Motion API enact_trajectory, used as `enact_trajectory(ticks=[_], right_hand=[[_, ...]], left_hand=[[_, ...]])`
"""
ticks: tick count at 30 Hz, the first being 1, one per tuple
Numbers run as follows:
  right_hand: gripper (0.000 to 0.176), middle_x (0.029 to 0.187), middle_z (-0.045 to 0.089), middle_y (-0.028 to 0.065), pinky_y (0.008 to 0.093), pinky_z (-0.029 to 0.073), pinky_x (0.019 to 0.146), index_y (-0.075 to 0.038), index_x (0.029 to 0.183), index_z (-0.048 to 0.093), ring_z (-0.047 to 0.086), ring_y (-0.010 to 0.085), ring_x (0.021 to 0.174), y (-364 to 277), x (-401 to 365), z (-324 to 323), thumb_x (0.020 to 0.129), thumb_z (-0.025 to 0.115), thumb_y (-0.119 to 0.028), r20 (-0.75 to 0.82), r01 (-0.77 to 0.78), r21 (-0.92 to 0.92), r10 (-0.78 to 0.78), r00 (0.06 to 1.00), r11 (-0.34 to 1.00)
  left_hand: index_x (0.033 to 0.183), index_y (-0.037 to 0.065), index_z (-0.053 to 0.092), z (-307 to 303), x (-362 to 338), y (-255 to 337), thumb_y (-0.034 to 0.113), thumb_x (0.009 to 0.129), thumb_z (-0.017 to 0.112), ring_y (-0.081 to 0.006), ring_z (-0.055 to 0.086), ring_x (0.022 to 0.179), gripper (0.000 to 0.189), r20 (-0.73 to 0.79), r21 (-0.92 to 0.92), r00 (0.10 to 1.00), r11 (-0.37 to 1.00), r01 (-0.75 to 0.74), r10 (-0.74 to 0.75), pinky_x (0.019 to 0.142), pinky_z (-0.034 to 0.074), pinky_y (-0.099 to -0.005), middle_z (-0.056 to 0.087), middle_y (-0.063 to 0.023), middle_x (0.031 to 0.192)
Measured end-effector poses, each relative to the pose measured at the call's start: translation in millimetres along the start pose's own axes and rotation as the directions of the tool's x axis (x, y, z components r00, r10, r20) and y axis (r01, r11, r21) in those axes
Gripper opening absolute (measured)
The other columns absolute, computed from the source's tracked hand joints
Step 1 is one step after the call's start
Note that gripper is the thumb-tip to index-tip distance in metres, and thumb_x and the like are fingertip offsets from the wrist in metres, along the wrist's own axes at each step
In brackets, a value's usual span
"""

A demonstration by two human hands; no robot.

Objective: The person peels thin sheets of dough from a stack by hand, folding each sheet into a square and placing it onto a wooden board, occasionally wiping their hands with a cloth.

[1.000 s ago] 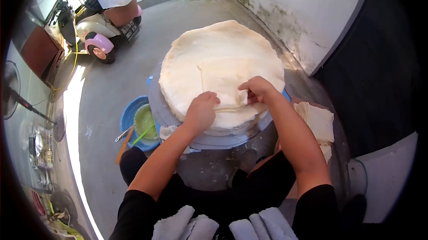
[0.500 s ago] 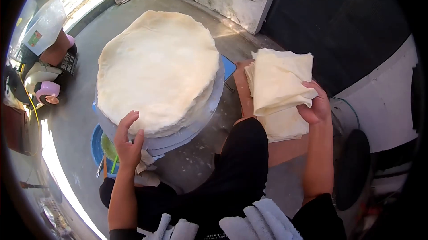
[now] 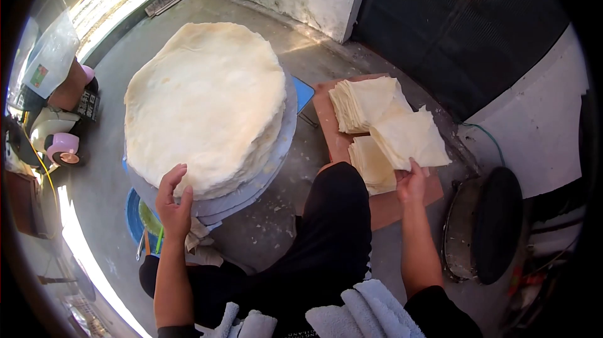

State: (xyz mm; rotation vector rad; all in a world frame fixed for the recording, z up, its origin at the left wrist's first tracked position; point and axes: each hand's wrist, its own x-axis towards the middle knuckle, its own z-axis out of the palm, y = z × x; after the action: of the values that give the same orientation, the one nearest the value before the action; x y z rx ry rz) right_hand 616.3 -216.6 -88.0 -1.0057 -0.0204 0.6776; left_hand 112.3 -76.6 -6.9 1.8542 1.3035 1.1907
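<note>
The right hand (image 3: 411,182) has left the round stack (image 3: 201,99) and carried the folded sheet (image 3: 408,137) to the right of the frame. It now holds the sheet low over the folded piles (image 3: 361,104) by its near corner. The left hand (image 3: 173,203) has slid from the stack's top to its near edge.

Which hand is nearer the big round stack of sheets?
Left. The left hand touches the round stack at its near edge; the right hand is apart, holding a folded sheet.

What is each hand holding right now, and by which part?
The right hand holds a folded sheet by its near edge. The left hand only rests on the round stack.
</note>
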Motion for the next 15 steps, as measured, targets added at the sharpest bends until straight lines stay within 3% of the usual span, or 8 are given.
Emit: enact_trajectory(ticks=[2, 5, 6, 10, 12, 15], right_hand=[[0.037, 0.119, 0.062, 0.0135, 0.0429, 0.063, 0.070, -0.005, 0.128, 0.047, 0.069, 0.0300, 0.097, 59, 11, -50, 0.093, 0.060, -0.002, -0.167, -0.204, -0.167, 0.177, 0.970, 0.965], [0.034, 0.114, 0.063, 0.0156, 0.0404, 0.064, 0.065, -0.003, 0.125, 0.047, 0.071, 0.0302, 0.090, 69, -1, -52, 0.094, 0.060, -0.003, -0.221, -0.307, -0.269, 0.252, 0.942, 0.913], [0.031, 0.110, 0.064, 0.0167, 0.0382, 0.063, 0.062, -0.001, 0.122, 0.047, 0.072, 0.0301, 0.083, 67, 0, -51, 0.094, 0.061, -0.005, -0.236, -0.313, -0.307, 0.247, 0.940, 0.899], [0.025, 0.107, 0.065, 0.0164, 0.0352, 0.062, 0.059, 0.000, 0.116, 0.050, 0.071, 0.0283, 0.079, 62, 6, -54, 0.095, 0.062, -0.007, -0.147, -0.295, -0.321, 0.260, 0.954, 0.900], [0.020, 0.088, 0.068, 0.0109, 0.0311, 0.057, 0.053, -0.003, 0.107, 0.055, 0.071, 0.0234, 0.071, 68, 10, -59, 0.095, 0.066, -0.014, -0.149, -0.331, -0.389, 0.296, 0.944, 0.860], [0.022, 0.077, 0.065, 0.0080, 0.0298, 0.053, 0.049, -0.006, 0.100, 0.057, 0.065, 0.0195, 0.060, 63, 3, -65, 0.096, 0.067, -0.026, -0.205, -0.392, -0.488, 0.334, 0.920, 0.780]], left_hand=[[0.121, 0.002, 0.064, -1, -1, -2, -0.002, 0.086, 0.062, -0.0231, 0.058, 0.123, 0.035, 0.006, 0.009, 1.000, 1.000, 0.000, 0.000, 0.104, 0.044, -0.0349, 0.064, -0.0116, 0.128], [0.122, 0.002, 0.064, -3, -2, -3, -0.001, 0.087, 0.062, -0.0224, 0.058, 0.122, 0.035, 0.018, 0.012, 1.000, 1.000, 0.025, -0.025, 0.103, 0.044, -0.0348, 0.064, -0.0109, 0.128], [0.122, 0.002, 0.064, -4, -1, -2, -0.001, 0.087, 0.062, -0.0224, 0.058, 0.122, 0.035, 0.016, 0.016, 1.000, 1.000, 0.023, -0.024, 0.103, 0.044, -0.0348, 0.064, -0.0109, 0.128], [0.121, 0.002, 0.065, 1, -2, -4, -0.001, 0.087, 0.062, -0.0225, 0.059, 0.120, 0.034, 0.011, 0.012, 1.000, 1.000, 0.015, -0.016, 0.102, 0.045, -0.0350, 0.065, -0.0106, 0.126], [0.120, 0.002, 0.065, 1, -4, -5, -0.001, 0.087, 0.062, -0.0228, 0.060, 0.120, 0.034, 0.000, 0.007, 1.000, 1.000, 0.023, -0.023, 0.102, 0.045, -0.0350, 0.066, -0.0108, 0.126], [0.119, 0.003, 0.066, -1, -4, -3, -0.001, 0.087, 0.063, -0.0235, 0.061, 0.118, 0.033, -0.011, 0.060, 1.000, 0.998, 0.002, -0.002, 0.101, 0.046, -0.0348, 0.067, -0.0109, 0.124]])
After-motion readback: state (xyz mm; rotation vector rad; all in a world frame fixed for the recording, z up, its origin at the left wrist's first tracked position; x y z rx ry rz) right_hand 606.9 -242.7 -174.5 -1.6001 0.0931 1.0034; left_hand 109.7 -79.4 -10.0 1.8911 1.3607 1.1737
